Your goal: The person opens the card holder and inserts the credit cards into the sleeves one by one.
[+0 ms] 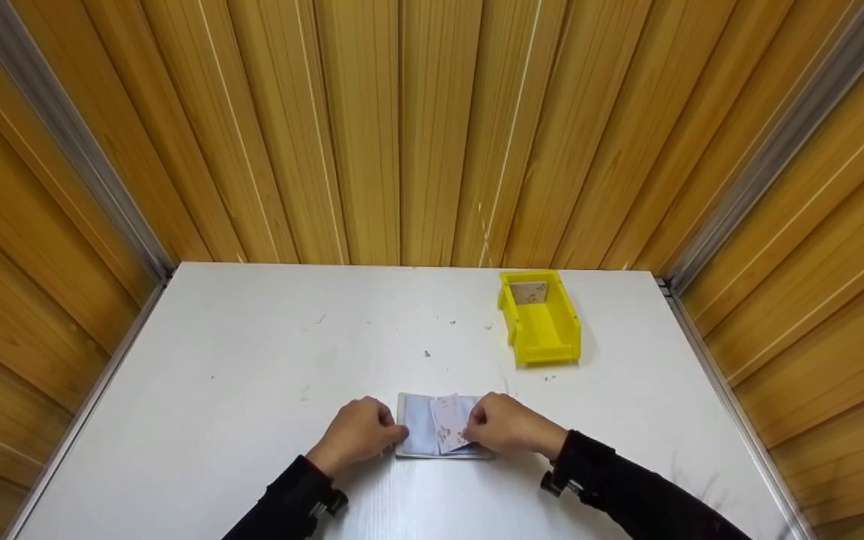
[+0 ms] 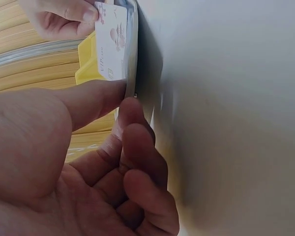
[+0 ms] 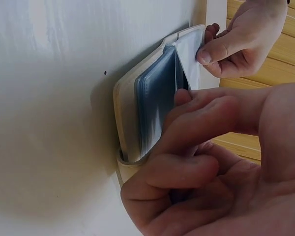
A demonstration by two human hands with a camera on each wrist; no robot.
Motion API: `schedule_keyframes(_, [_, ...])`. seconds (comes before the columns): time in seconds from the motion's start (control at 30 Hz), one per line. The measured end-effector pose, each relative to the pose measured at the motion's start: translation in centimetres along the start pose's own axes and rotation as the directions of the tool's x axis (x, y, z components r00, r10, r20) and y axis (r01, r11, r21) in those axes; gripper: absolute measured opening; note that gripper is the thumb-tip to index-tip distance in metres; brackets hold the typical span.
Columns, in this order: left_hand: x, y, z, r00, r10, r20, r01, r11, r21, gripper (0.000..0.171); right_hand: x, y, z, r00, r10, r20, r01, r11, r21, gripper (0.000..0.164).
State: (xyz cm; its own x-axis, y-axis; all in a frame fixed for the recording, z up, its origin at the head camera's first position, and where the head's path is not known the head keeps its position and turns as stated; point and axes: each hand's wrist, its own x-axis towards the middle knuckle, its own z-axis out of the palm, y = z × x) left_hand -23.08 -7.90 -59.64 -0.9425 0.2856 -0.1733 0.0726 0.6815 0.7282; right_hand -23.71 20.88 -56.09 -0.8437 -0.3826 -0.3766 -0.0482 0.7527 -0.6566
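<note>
An open card holder [image 1: 418, 426] with clear plastic sleeves lies on the white table in front of me. Thumb and fingers of my left hand [image 1: 361, 431] pinch its left edge. My right hand [image 1: 505, 424] pinches a white printed card [image 1: 447, 420], which stands slightly tilted over the holder's middle. Red flower drawings and "VIP" lettering show on the card [image 2: 111, 42] in the left wrist view. Seen from the right wrist, the bluish sleeves [image 3: 157, 96] are stacked on the holder's near half, and the fingers hide most of the card.
Toward the back right of the table [image 1: 267, 352] stands a yellow bin [image 1: 544, 349], with a pale patterned card [image 1: 529, 292] leaning against its back wall. Wood-look panels [image 1: 432, 135] and grey metal rails [image 1: 747, 127] enclose the table on the back and sides.
</note>
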Motion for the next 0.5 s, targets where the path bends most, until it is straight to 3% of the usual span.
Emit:
schedule_keyframes(0.3, [-0.19, 0.19, -0.10, 0.999, 0.035, -0.012, -0.034, 0.999, 0.022, 0.030, 0.15, 0.19, -0.10, 1.000, 0.010, -0.010, -0.011, 0.999, -0.045, 0.023])
schedule_keyframes(0.5, [-0.16, 0.25, -0.01, 1.000, 0.024, -0.004, -0.024, 1.000, 0.005, 0.029, 0.22, 0.45, 0.08, 0.999, 0.035, -0.006, -0.036, 0.999, -0.034, 0.024])
